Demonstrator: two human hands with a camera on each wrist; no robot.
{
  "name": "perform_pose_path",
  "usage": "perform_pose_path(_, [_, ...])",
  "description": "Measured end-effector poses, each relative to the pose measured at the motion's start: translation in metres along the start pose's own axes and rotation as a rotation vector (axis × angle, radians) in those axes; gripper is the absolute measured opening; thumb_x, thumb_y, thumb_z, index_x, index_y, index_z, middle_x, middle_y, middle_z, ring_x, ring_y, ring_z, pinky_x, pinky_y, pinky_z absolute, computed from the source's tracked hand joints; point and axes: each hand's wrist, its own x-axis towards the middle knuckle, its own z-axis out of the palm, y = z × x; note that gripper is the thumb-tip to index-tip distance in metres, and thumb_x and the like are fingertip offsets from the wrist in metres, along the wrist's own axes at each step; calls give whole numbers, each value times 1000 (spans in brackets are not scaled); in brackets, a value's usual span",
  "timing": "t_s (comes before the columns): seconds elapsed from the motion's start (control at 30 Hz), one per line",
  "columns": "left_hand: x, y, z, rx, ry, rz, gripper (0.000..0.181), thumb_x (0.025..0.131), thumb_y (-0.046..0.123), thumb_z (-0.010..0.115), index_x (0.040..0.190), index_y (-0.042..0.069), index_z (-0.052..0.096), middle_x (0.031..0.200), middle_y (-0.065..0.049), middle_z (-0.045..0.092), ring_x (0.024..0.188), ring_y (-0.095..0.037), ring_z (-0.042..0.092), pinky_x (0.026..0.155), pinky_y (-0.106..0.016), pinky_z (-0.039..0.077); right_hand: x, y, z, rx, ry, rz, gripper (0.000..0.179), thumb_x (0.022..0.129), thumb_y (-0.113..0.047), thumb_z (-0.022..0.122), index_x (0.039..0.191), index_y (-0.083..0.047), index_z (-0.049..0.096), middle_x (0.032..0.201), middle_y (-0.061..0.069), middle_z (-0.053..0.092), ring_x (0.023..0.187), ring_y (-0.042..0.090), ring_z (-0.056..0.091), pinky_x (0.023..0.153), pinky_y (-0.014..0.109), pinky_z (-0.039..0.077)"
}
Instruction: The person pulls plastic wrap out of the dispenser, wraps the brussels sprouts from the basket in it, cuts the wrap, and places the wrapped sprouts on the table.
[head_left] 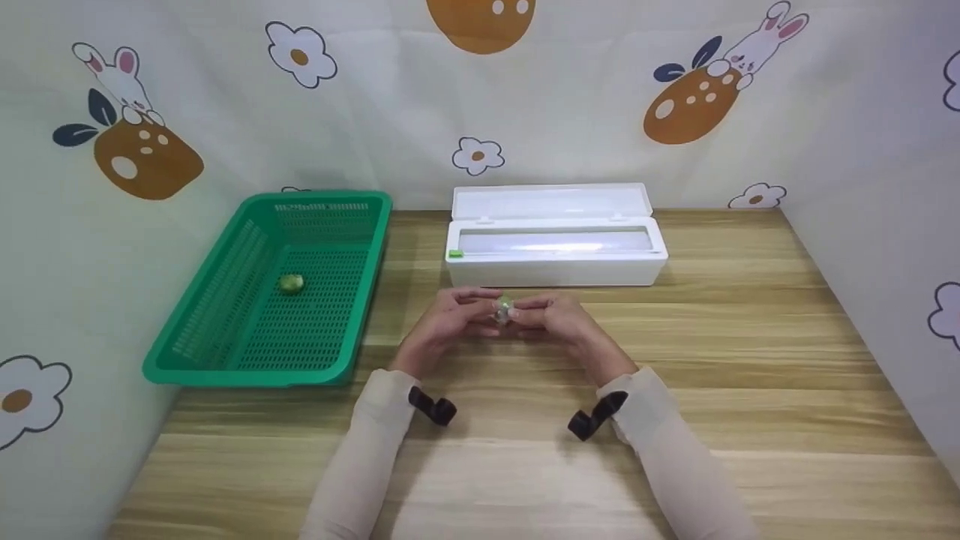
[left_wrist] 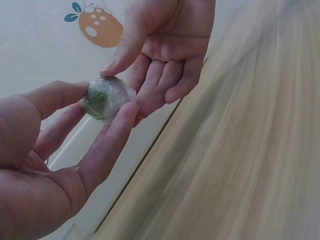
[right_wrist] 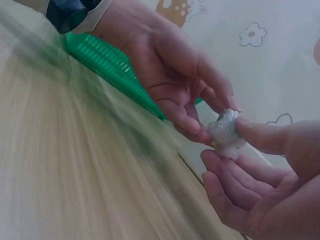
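Between both hands is a small round green item wrapped in clear cling film (left_wrist: 102,99), its bunched film pale and crinkled on one side. My left hand (head_left: 450,319) pinches it between thumb and fingertips. From the other side my right hand (head_left: 566,319) holds it with the thumb on top and fingers beneath, seen closely in the right wrist view. The hands are just in front of a white cling film dispenser (head_left: 555,274), whose lid (head_left: 551,201) stands raised at the back. A green slide cutter (head_left: 455,254) sits at its left end.
At the left stands a green perforated basket (head_left: 379,262) with one small round green item (head_left: 292,283) lying inside. The wooden table (head_left: 750,360) reaches back to a curtain (head_left: 375,112) printed with rabbits and flowers. Black wrist cameras (head_left: 433,407) sit on both sleeves.
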Motion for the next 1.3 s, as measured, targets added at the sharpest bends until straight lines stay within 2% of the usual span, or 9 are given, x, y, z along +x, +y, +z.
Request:
perform_pose_path(0.17, [-2,-2,-4,57,20,12,30,91,4,68,120,-1,69,105,-17,76,79,-19,75,78,-37,63,3,-4,6,-125,35,1,34,87,-8,76,119,4,70,114,17,74,92,15,74,87,29,59])
perform_pose_path(0.37, [-7,-7,-11,111,59,-1,32,88,1,69,120,0,70,114,-19,74,73,-18,73,75,-34,63,6,-11,19,-285,68,28,30,82,-6,81,111,0,75,110,17,75,90,14,73,83,24,57])
perform_pose_path(0.47, [-10,-8,-17,118,73,7,32,89,1,69,121,-1,70,114,-20,74,73,-17,73,74,-33,63,8,-12,27,-308,90,45,28,81,-6,82,108,-3,77,108,15,76,89,13,72,82,23,57])
perform_pose_path(0.6, [-15,-10,-26,106,90,30,33,90,0,69,123,-3,68,115,-19,73,81,-17,73,74,-36,63,12,-10,40,-334,114,9,24,81,-7,82,105,-5,78,107,13,77,89,12,70,77,22,56])
perform_pose_path(0.73, [-21,-15,-34,94,124,43,36,91,-2,67,127,-2,65,124,-20,69,89,-19,73,75,-38,63,17,-7,51,-347,118,-29,27,81,-5,81,108,-6,78,102,12,78,86,12,71,74,21,56])
perform_pose_path(0.97, [-28,-21,-43,191,213,79,45,88,-3,71,132,-1,62,127,-26,66,90,-21,74,70,-36,63,26,-1,65,-283,87,-45,30,81,-5,81,111,-7,76,99,14,78,83,19,76,75,28,61])
perform_pose_path(1.03, [-29,-20,-45,195,246,64,44,87,-3,73,130,-1,64,127,-26,67,88,-22,74,70,-36,63,29,0,68,-306,92,-55,30,81,-6,81,111,-8,76,103,14,78,85,18,75,76,26,60])
perform_pose_path(1.17, [-30,-20,-47,198,311,-5,39,86,1,75,125,-1,67,127,-24,67,86,-21,74,71,-34,63,32,3,73,-384,94,-81,28,82,-9,81,111,-10,77,113,12,76,99,18,70,85,26,57])
perform_pose_path(1.3, [-31,-21,-49,247,328,-52,37,87,2,75,124,0,68,124,-23,69,85,-20,74,70,-32,63,33,6,77,-427,84,-90,26,83,-10,80,110,-11,78,115,10,75,107,19,67,91,28,55])
